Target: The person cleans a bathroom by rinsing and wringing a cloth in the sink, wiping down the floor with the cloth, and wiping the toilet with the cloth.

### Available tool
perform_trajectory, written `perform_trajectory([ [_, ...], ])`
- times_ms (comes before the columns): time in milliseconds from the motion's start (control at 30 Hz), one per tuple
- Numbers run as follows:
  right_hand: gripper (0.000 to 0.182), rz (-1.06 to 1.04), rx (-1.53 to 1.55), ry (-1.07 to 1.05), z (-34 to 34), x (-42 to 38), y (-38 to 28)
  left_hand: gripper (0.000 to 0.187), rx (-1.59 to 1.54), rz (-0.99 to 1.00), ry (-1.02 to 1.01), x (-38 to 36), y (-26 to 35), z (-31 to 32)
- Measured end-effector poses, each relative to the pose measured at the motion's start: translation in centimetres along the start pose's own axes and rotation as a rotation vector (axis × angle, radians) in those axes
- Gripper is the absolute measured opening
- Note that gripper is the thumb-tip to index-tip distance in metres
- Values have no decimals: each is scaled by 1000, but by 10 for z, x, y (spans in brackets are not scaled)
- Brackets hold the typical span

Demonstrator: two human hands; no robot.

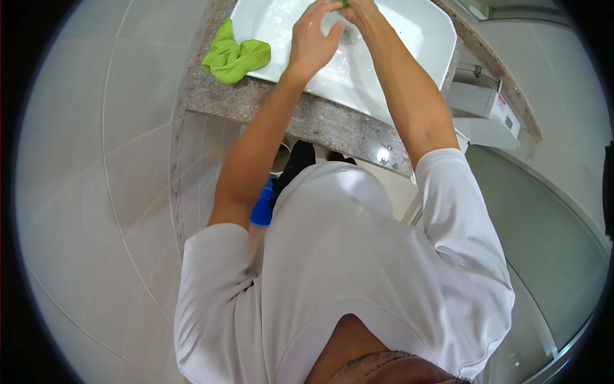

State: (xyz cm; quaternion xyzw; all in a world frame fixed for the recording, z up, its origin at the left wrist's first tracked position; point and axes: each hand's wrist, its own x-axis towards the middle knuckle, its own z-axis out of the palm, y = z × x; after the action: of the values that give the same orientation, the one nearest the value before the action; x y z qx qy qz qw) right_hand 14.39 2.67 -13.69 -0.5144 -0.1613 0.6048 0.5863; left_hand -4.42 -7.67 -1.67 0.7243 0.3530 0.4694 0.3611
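Both hands are over a white washbasin, whose inside is wet around the drain. My left hand has its thumb spread away from its fingers, and its fingertips reach toward my right hand. At the top edge of the view, my right hand is closed around a small bright green thing, mostly hidden and cut off by the frame. Its kind cannot be made out. A crumpled lime-green cloth lies on the left front corner of the basin rim and the stone counter.
The speckled stone counter runs along the basin's front, close to my body. To the right is a white toilet with its lid up, near a glass panel. Tiled wall stands at left; a blue object is below the counter.
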Motion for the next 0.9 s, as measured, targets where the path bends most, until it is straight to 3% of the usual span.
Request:
perform_trajectory([
  [67, 23, -92, -105, -36, 3, 0, -6, 22, 5, -42, 82, -13, -10, -8],
  [133, 24, -43, -127, 248, 22, -31, -22, 16, -12, -139, 145, -23, -20, -16],
  [167, 24, -46, -140, 241, 22, -35, -23, 16, -17, -139, 159, -25, -22, -18],
  [233, 25, -99, -335, 419, 21, -43, -29, 16, -33, -230, 47, -24, -22, -22],
  [300, 23, -50, -341, 398, 23, -70, -50, 16, -47, -237, 38, -11, -17, -22],
  [333, 43, 10, -338, 388, 25, -80, -61, 15, 6, -188, 23, -1, -15, -22],
  [367, 43, -7, -349, 389, 18, -79, -63, 15, 58, -141, 6, 9, -12, -19],
  [433, 40, 56, 31, 127, 4, -83, -60, 12, 42, -11, 95, 42, -6, -9],
  [467, 40, 43, 23, 129, 7, -91, -62, 10, 39, 104, 174, 59, 3, -6],
  [533, 23, -9, 169, 315, 12, -104, -59, 15, -4, 142, 183, 95, 29, 1],
  [567, 23, -18, 172, 318, 8, -107, -59, 23, -39, 172, 184, 111, 45, 4],
  [633, 17, 25, 83, 184, -5, -111, -56, 22, -17, 138, 89, 145, 70, 13],
  [667, 5, 8, 78, 154, -5, -112, -52, 22, 12, 97, -1, 157, 72, 20],
  [767, 10, 58, -155, 192, 11, -127, -60, 23, 118, 205, 13, 194, 65, 44],
  [900, 20, 72, -146, 246, 16, -138, -66, 31, 201, 231, -142, 225, 64, 56],
])
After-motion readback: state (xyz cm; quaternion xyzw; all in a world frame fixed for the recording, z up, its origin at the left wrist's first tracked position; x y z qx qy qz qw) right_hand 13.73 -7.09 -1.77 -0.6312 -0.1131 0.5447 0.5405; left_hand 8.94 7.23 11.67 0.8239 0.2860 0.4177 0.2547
